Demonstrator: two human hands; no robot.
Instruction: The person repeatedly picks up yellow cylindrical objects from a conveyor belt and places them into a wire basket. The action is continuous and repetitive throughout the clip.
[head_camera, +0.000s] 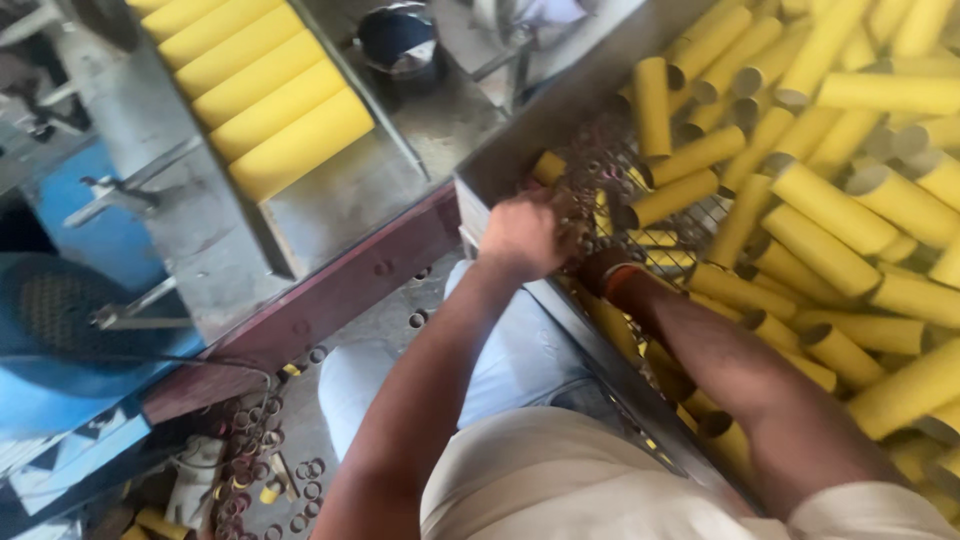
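The yellow tubes (830, 210) are cardboard cylinders with open grey-brown ends, heaped loosely in a metal bin (520, 140) at right. The left hand (525, 235) is curled over the bin's near corner, touching a wire mesh basket (620, 200) that sits among the tubes; whether it grips anything cannot be told. The right hand (590, 265) is buried behind the left hand and mesh, so its state cannot be told. The bin's rim leaves a narrow gap to the grey table (330, 200), where 5 more yellow rolls (265, 95) lie side by side. Small rings (300, 490) litter the floor, blurred.
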